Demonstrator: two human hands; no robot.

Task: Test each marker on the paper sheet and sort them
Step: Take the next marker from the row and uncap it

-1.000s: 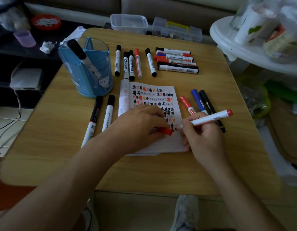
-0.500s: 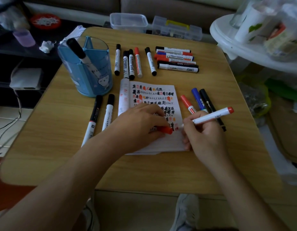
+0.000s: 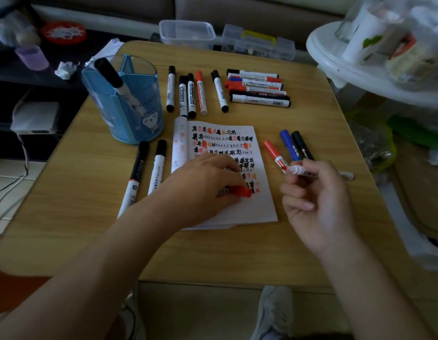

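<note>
A paper sheet (image 3: 247,207) covered in black and red test marks lies mid-table. My left hand (image 3: 203,190) rests on it and pinches a red marker cap (image 3: 242,192). To the right of the sheet, my right hand (image 3: 313,195) is lifted and grips an uncapped white marker (image 3: 297,170), red tip pointing left. Three capped markers, red (image 3: 274,154), blue (image 3: 288,144) and black (image 3: 302,144), lie behind that hand. Two black-capped markers (image 3: 149,173) lie left of the sheet.
A blue pen holder (image 3: 129,109) with one black marker stands at back left. A row of upright-lying markers (image 3: 195,92) and a stacked group (image 3: 258,88) sit behind the sheet. Clear plastic boxes (image 3: 188,33) line the table's far edge. A white round stand (image 3: 360,65) crowds the right.
My right hand has lifted the marker off the paper and swung it right, turning the palm up. The left hand stays on the sheet with the cap.
</note>
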